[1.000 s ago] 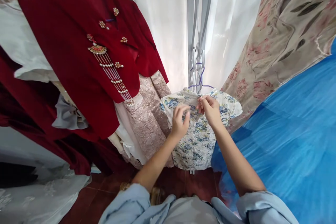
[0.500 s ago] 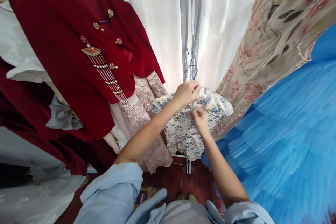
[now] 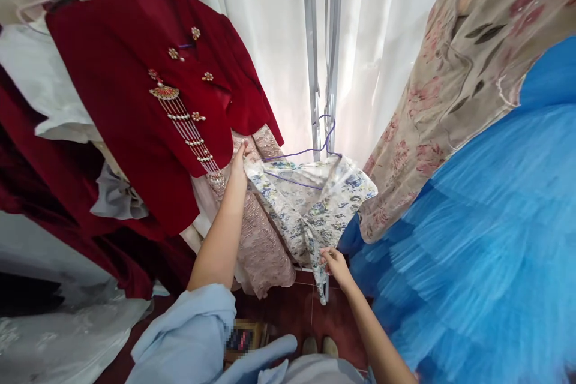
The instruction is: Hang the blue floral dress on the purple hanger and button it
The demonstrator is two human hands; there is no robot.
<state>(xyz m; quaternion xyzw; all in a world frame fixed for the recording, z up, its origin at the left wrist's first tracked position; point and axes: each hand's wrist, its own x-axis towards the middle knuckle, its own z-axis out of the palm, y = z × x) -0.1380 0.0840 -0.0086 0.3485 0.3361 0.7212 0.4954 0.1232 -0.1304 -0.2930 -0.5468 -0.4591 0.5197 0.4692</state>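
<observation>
– Where's the blouse (image 3: 330, 210)?

– Right in front of you, between your hands, on the purple hanger (image 3: 294, 153) by the metal post (image 3: 310, 30). Its neck gapes, so you can see the hanger's lower bar inside

– And my left hand (image 3: 240, 162)?

– Up at the shoulder on your left, its fingers clamped on the cloth edge, just in front of the pink skirt (image 3: 265, 252)

– My right?

– Your right hand (image 3: 333, 263) is lower, thumb and fingers pinched together on the blouse's front edge, near the tip that hangs over the red floor (image 3: 299, 306)

– What's around me?

– To your left, the red jacket (image 3: 121, 114), with a beaded brooch (image 3: 164, 92) on its front. To your right, the beige floral dress (image 3: 418, 108) and, in front of it, the blue tulle (image 3: 486, 228). Behind the post hangs the white curtain (image 3: 265, 42)
</observation>
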